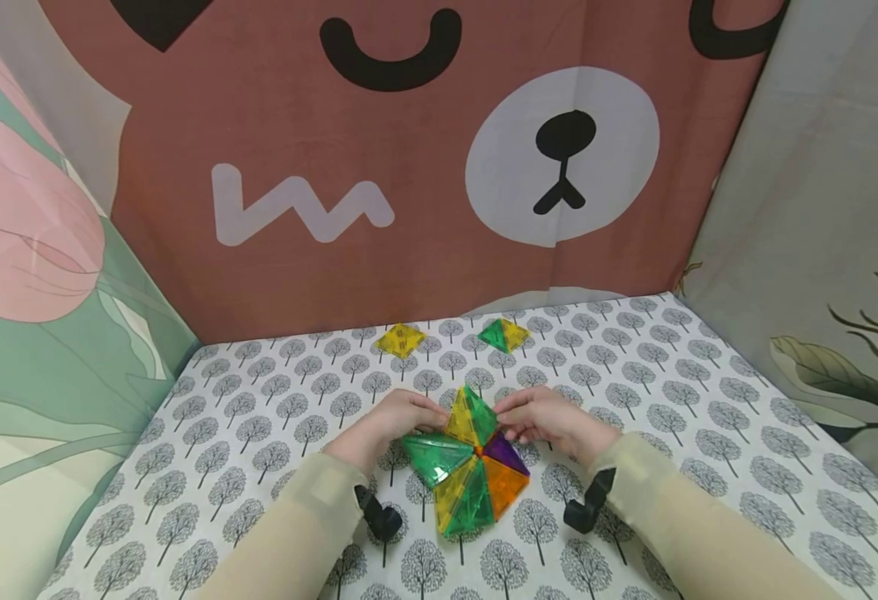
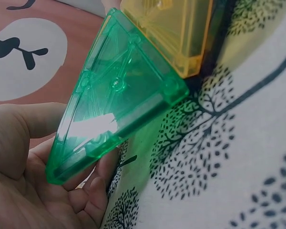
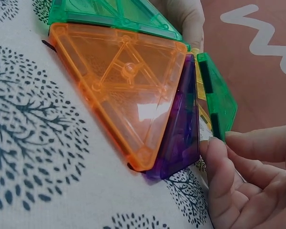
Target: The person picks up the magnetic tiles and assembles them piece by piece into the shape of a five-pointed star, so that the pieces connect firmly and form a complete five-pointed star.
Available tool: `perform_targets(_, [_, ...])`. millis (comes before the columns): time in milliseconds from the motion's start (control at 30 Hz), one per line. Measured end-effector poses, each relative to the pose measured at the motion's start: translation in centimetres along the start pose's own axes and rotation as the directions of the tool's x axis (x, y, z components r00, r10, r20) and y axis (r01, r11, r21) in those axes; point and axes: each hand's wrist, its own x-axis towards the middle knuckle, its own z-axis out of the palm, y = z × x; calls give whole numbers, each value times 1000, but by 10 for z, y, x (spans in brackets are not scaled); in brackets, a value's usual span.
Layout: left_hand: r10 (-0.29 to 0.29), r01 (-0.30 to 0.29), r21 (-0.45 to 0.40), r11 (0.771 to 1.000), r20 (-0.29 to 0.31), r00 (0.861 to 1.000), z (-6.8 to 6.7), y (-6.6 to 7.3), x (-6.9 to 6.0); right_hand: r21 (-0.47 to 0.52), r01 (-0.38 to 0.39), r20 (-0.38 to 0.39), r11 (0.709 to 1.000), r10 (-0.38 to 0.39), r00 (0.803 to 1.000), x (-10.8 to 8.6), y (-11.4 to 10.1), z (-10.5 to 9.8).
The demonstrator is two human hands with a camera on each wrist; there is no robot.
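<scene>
A ring of translucent triangular magnetic tiles, in green, yellow, orange and purple, lies joined around one centre on the cloth. At its far side a yellow tile (image 1: 465,421) and a green tile (image 3: 222,100) are tilted up. My left hand (image 1: 392,421) pinches the yellow tile's left edge; its fingertips are hidden behind another green tile (image 2: 117,90) in the left wrist view. The thumb and forefinger of my right hand (image 1: 547,418) pinch the raised green tile's corner, beside the purple tile (image 3: 181,129). The orange tile (image 3: 126,81) sits nearer me.
Two flat tile pieces lie at the back of the table: a yellow one (image 1: 401,341) and a green-and-yellow one (image 1: 504,335). The tree-print cloth (image 1: 258,408) covers the table. Behind it hangs a curtain (image 1: 378,283) with a bear's face; printed curtains stand at both sides.
</scene>
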Motion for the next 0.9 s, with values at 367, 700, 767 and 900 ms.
perform_targets(367, [13, -13, -6, 1000, 15, 1000, 0, -1, 0, -7, 3, 18, 1000, -3, 1000, 0, 1, -2])
perform_targets(700, [8, -7, -19, 1000, 22, 1000, 0, -2, 1, -30, 2, 9, 1000, -1, 1000, 1, 2, 0])
perform_targets(767, [5, -5, -17, 1000, 20, 1000, 0, -2, 1, -29, 0, 9, 1000, 0, 1000, 1, 2, 0])
perform_targets(900, [0, 0, -10, 1000, 6, 1000, 1, -2, 0, -38, 2, 24, 999, -1, 1000, -2, 0, 0])
